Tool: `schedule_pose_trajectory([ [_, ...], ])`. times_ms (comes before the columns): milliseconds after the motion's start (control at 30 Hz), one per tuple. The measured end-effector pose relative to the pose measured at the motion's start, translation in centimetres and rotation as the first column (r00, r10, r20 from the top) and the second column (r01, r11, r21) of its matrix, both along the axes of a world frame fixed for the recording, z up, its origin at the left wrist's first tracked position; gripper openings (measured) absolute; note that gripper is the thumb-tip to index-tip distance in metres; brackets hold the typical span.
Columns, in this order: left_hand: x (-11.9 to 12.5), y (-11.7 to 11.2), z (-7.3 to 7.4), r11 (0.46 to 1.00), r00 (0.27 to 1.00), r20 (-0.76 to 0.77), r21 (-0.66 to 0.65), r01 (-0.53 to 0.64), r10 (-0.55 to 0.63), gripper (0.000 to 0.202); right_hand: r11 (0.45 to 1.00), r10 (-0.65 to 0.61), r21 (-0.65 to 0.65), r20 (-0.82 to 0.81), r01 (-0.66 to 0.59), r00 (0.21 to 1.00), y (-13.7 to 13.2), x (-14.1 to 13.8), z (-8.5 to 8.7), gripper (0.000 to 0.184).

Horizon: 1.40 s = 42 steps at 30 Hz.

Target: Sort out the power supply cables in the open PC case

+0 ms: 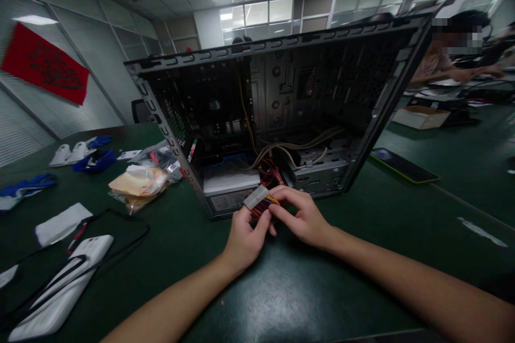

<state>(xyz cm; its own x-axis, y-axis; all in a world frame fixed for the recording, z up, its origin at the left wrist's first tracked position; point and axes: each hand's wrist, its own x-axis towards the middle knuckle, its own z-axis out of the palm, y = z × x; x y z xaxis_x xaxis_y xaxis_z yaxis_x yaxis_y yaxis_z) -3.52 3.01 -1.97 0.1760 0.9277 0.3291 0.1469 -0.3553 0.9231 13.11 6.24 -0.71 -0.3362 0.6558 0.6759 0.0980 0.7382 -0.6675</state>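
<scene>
An open computer case (354,171) lies on its side in front of me, its inside facing me. Just outside its lower edge I hold a wide white power connector (256,197) with a bundle of red, yellow and black wires (263,208). My left hand (247,238) is closed around the wires from the left, thumb on top. My right hand (300,214) pinches the same bundle from the right. The bundle leads back to more coloured wires (271,171) inside the case. Beside those, grey cables (289,147) run across to a metal drive cage (322,179).
On the left lie a white power strip (60,289) with black cord, a white paper (62,222), plastic bags (139,182) and blue-white gloves (28,187). A phone (404,165) and a small box (420,117) lie to the right, where another person (446,67) sits.
</scene>
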Motion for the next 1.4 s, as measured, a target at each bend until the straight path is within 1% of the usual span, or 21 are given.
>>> schedule_pose_trajectory([
  [133,-0.1,0.2,0.1,1.000,0.999,-0.047,0.000,-0.010,0.010,0.020,1.000,0.008,0.028,0.034,-0.008,0.999,0.1,0.1,-0.1,0.007],
  [200,0.0,0.2,0.2,1.000,1.000,-0.006,-0.025,-0.014,0.014,0.021,0.999,0.019,0.031,0.048,-0.020,0.999,0.1,0.1,-0.1,0.007],
  [367,0.1,0.2,0.3,0.997,0.993,0.115,-0.075,0.024,-0.015,0.032,0.999,0.034,0.036,0.044,-0.035,0.998,0.2,0.3,-0.3,0.008],
  [500,0.3,0.0,0.7,0.994,0.986,0.165,-0.103,0.026,-0.009,0.034,0.999,-0.001,0.051,0.018,0.000,1.000,0.1,0.2,-0.3,0.010],
  [600,0.3,-0.2,0.7,0.997,0.982,0.190,-0.081,-0.006,0.021,0.032,0.998,-0.043,0.039,-0.005,0.044,0.999,-0.1,0.0,-0.2,0.010],
  [700,0.1,-0.2,0.3,0.999,0.986,0.158,-0.028,-0.043,0.047,0.029,0.997,-0.064,0.038,-0.013,0.065,0.998,-0.3,-0.2,-0.1,0.008],
  [800,-0.2,0.0,-0.1,0.998,0.997,0.064,0.025,-0.049,0.047,0.027,0.997,-0.048,0.062,-0.022,0.049,0.999,-0.3,-0.2,0.0,0.006],
  [900,-0.4,0.2,-0.3,0.998,0.999,0.016,0.037,-0.049,0.048,0.026,0.997,-0.045,0.065,-0.027,0.047,0.999,-0.2,-0.2,0.0,0.007],
  [1033,-0.2,0.1,-0.1,0.999,0.999,0.036,0.015,-0.036,0.035,0.027,0.998,-0.046,0.048,-0.032,0.048,0.998,-0.1,-0.2,0.0,0.010],
  [1167,0.0,-0.1,-0.4,0.998,0.996,0.062,0.016,-0.067,0.066,0.029,0.999,-0.040,0.035,-0.042,0.041,0.998,-0.2,-0.2,0.0,0.011],
  [1300,0.1,-0.1,-0.7,0.997,0.994,0.078,-0.003,-0.075,0.075,0.031,0.998,-0.031,0.056,-0.042,0.033,0.999,-0.2,-0.1,0.1,0.011],
  [1400,0.1,0.0,-0.4,0.997,0.993,0.089,-0.034,-0.072,0.075,0.030,0.997,-0.030,0.067,-0.036,0.033,0.999,-0.1,-0.1,0.1,0.010],
])
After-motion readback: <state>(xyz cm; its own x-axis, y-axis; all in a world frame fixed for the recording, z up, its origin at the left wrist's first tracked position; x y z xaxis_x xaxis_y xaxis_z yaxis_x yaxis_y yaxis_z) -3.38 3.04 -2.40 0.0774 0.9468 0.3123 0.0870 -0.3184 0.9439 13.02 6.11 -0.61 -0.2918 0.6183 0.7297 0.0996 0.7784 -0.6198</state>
